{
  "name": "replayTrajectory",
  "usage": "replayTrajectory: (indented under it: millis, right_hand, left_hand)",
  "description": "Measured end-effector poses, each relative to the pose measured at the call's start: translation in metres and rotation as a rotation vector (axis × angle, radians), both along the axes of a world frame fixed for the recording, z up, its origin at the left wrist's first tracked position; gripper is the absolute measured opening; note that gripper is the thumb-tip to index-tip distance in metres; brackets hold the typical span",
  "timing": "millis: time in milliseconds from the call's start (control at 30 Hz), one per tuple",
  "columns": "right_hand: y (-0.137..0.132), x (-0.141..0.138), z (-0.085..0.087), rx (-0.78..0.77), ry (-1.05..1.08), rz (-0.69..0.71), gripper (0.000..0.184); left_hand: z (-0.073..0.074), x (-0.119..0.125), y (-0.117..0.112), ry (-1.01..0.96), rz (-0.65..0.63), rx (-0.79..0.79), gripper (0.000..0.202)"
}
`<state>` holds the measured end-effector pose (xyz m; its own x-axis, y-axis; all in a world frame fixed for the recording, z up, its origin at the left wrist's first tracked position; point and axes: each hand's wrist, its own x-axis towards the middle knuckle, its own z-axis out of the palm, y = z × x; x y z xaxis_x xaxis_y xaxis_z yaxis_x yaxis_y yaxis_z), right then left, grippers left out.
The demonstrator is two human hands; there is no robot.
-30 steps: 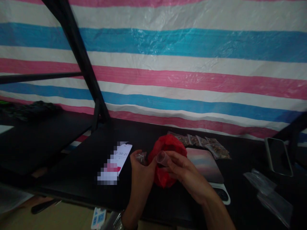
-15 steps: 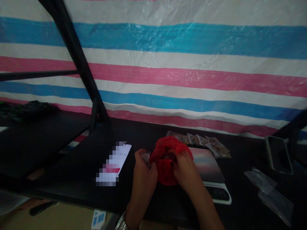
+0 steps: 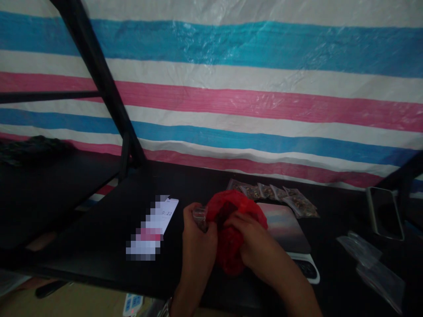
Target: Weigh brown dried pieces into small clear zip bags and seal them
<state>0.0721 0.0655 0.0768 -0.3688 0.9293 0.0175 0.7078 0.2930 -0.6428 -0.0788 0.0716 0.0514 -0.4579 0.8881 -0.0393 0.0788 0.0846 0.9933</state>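
A crumpled red plastic bag (image 3: 228,251) stands with its mouth up on the black tabletop, between my two hands. My left hand (image 3: 200,235) is closed around a small clear plastic bag (image 3: 200,214), held against the left side of the red one. My right hand (image 3: 246,235) lies over the mouth of the red bag, its fingers bent together and the tips down at the opening. What those fingertips hold is hidden. Dark contents show dimly inside. Right behind the red bag is a flat kitchen scale (image 3: 284,224) with a reflective plate.
Several filled small zip bags (image 3: 299,203) lie at the back. Flat clear bags (image 3: 380,277) rest on the right, near a phone-like device (image 3: 385,213). A lit phone (image 3: 153,229) lies left. A black frame post (image 3: 99,79) rises before the striped tarp (image 3: 231,101).
My right hand has shifted left across the red bag's mouth, toward my left hand. The red bag sags lower at the front. My left hand keeps its hold on the small bag.
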Motion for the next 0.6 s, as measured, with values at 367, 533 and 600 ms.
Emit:
replayTrajectory:
  millis: [367,533,600]
  right_hand:
    - [-0.017,-0.021,0.004,0.029,-0.262,0.127,0.060]
    - [-0.020,-0.030,0.011,0.059,-0.320,0.140,0.051]
    - [-0.020,-0.033,0.013,0.052,-0.290,0.140,0.046]
  left_hand:
    - [-0.012,-0.002,-0.008,0.081,0.017,0.159,0.045]
    - [0.022,-0.015,-0.017,0.221,0.227,0.321,0.039]
    - [0.046,-0.012,-0.028,0.148,0.227,0.353,0.040]
